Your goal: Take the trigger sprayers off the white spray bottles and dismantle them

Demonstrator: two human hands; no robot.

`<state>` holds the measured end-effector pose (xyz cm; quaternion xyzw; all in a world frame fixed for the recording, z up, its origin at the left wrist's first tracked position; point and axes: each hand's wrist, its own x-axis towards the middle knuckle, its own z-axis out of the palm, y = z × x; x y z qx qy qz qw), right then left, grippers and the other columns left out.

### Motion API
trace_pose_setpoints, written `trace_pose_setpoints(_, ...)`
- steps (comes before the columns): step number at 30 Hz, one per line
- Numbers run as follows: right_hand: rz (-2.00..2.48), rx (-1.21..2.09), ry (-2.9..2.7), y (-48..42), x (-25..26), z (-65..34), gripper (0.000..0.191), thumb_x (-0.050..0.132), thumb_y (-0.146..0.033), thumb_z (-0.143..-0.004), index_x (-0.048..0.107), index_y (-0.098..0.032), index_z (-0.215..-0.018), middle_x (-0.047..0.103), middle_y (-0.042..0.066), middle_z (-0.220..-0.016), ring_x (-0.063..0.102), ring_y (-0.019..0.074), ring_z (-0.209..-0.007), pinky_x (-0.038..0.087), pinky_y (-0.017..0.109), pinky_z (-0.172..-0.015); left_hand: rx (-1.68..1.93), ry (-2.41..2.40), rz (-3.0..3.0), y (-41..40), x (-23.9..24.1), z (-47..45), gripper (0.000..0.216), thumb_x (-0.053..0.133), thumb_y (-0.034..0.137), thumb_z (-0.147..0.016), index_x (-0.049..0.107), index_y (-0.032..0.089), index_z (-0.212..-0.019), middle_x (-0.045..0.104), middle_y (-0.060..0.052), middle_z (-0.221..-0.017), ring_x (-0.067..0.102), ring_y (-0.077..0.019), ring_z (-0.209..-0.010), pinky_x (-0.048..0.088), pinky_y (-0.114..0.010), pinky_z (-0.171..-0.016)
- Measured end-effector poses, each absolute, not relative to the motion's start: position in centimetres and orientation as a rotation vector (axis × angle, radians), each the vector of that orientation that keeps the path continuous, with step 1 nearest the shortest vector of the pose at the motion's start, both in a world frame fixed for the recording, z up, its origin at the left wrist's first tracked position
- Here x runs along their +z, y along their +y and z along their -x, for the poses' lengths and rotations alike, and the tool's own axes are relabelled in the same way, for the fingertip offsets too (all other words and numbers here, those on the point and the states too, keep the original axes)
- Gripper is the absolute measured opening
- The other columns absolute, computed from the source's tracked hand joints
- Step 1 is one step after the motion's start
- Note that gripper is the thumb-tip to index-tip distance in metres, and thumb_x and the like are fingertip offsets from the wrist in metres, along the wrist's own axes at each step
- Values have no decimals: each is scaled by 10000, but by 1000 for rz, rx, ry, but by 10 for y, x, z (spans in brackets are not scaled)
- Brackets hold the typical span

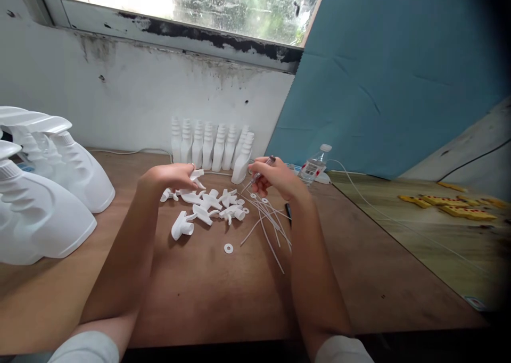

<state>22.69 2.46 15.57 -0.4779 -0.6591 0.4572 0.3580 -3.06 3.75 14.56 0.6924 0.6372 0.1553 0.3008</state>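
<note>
My left hand reaches over the back of a pile of white trigger spray heads. Its fingers are closed on one trigger spray head, which shows past the fingertips. To the right, my right hand grips a slim pen-like tool with a dark end, its thin tip slanting down left; its exact kind is unclear. Below that hand lie several thin white dip tubes, loosely crossed. A flat white ring washer rests in front of the pile, and smaller washers lie beside it.
A row of white spray bottles without heads stands against the wall. Large white bottles crowd the left side. A clear water bottle stands back right, near a white cable. Yellow pieces lie on the far-right surface.
</note>
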Motion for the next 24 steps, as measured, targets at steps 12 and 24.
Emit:
trace_pose_setpoints(12, 1355, 1054, -1854, 2, 176, -220, 296, 569, -292, -900, 460, -180, -649, 607, 11, -526, 567, 94, -388, 434, 194, -394, -281, 1807, -1859, 65, 126, 39, 580, 723, 363, -600, 633, 159, -1135, 663, -162, -1176, 645, -322, -972, 514, -347, -750)
trace_pose_setpoints(24, 1298, 995, -1844, -9, 182, -224, 304, 594, -331, -899, 503, -174, -655, 613, 11, -545, 557, 88, -396, 419, 208, -419, 1895, 2520, -1671, -1, 177, 85, 464, 538, 467, -912, 502, 201, -1289, 138, -79, -1617, 96, -296, -1495, 96, -496, -1203)
